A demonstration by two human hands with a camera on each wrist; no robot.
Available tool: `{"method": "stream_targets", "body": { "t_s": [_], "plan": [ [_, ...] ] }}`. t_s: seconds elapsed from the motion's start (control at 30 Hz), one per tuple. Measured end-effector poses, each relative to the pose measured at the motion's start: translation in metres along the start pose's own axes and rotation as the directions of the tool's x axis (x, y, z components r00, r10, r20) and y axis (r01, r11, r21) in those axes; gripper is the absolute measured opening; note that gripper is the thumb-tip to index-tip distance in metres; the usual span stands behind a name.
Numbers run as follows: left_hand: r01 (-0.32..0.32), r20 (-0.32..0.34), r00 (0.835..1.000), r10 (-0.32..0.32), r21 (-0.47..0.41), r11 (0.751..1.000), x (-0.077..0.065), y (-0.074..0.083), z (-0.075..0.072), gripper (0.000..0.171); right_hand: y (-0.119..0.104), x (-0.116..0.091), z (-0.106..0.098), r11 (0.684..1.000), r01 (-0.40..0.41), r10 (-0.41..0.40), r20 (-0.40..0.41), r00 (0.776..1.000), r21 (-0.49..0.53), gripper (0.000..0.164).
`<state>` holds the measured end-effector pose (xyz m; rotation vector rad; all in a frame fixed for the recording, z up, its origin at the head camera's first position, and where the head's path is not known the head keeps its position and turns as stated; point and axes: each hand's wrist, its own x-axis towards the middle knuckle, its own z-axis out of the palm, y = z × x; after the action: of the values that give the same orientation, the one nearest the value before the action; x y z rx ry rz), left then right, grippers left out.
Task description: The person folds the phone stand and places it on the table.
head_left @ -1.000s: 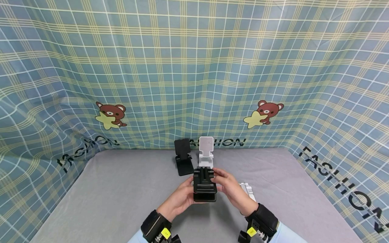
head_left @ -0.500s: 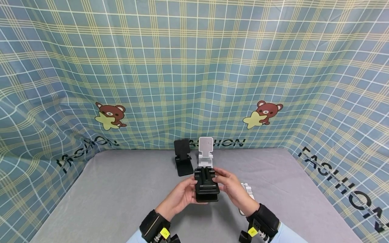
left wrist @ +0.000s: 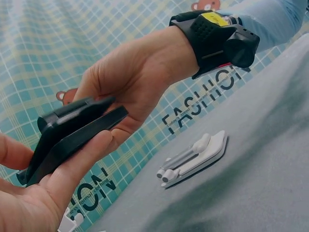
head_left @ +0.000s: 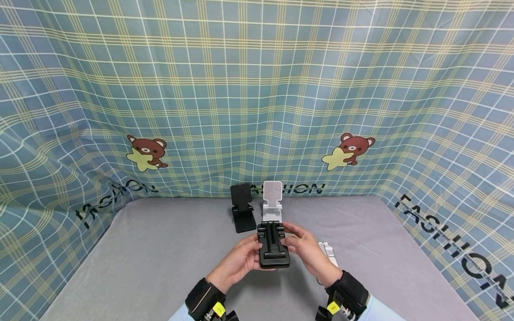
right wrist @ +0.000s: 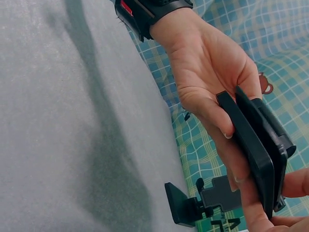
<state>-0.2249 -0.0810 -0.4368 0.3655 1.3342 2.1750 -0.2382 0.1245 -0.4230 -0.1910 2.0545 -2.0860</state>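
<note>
A folding black phone stand is held between both hands over the table's front middle. My left hand grips its left side, thumb on the top edge and fingers beneath. On the opposite side, my right hand pinches it with thumb and fingers. In the wrist views, the stand's two plates lie nearly folded together, with a narrow wedge between them. Behind it, a white phone stand stands unfolded, its lower part partly hidden. Left of that is another unfolded black phone stand.
A folded white phone stand lies on the grey tabletop, partly hidden by the right hand in the head view. A plaid curtain with bears and lettering surrounds the back and sides.
The held stand's plates show less gap at the near edge in the head view, and its upper face now shows more fully. Both hands keep their hold and shift very slightly right.
</note>
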Motion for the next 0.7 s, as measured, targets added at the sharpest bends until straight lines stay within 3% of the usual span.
{"method": "stream_targets", "body": {
  "t_s": [0.4,0.7],
  "plan": [
    [0.004,-0.005,1.000,-0.004,0.026,1.000,0.002,-0.005,-0.001,0.054,0.008,0.001,-0.003,0.998,0.025,-0.026,-0.022,0.999,-0.050,0.062],
    [0.013,-0.082,0.997,-0.004,0.109,0.994,0.009,-0.012,-0.002,0.058,0.011,0.001,-0.010,0.998,0.010,-0.014,-0.048,0.999,-0.069,0.060]
  ]
}}
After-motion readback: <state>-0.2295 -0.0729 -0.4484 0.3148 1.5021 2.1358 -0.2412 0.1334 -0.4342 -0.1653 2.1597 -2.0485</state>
